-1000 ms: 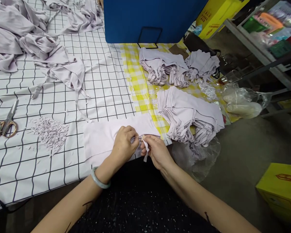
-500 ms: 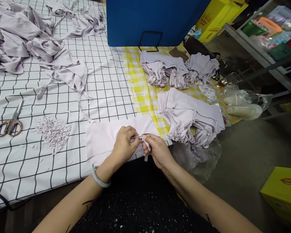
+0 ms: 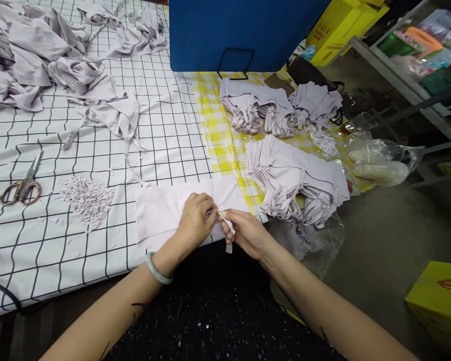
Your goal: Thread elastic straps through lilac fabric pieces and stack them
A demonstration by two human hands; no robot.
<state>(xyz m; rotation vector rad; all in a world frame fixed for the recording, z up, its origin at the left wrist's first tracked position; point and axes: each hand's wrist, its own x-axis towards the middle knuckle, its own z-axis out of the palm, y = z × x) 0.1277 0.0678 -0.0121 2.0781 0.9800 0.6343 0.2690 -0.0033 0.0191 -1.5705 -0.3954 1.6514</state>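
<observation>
A pale lilac fabric piece (image 3: 158, 213) lies flat at the table's front edge, under my hands. My left hand (image 3: 197, 220) is closed in a pinch at the end of a thin fabric strap. My right hand (image 3: 244, 228) is closed on the same narrow fabric strap (image 3: 228, 224), whose loose end hangs below its fingers. The fingertips of both hands nearly meet, and the small stretch of strap between them is mostly hidden.
Gold-handled scissors (image 3: 22, 188) and a heap of fabric snippets (image 3: 86, 200) lie to the left. Crumpled lilac garments (image 3: 30, 45) fill the far left. Stacked pieces with straps (image 3: 296, 175) sit right on a yellow checked cloth (image 3: 206, 115). A blue board (image 3: 244, 35) stands behind.
My hands have drawn slightly closer together at the strap, with little dark gap left between the fingertips. The whole view has shifted a little to the right.
</observation>
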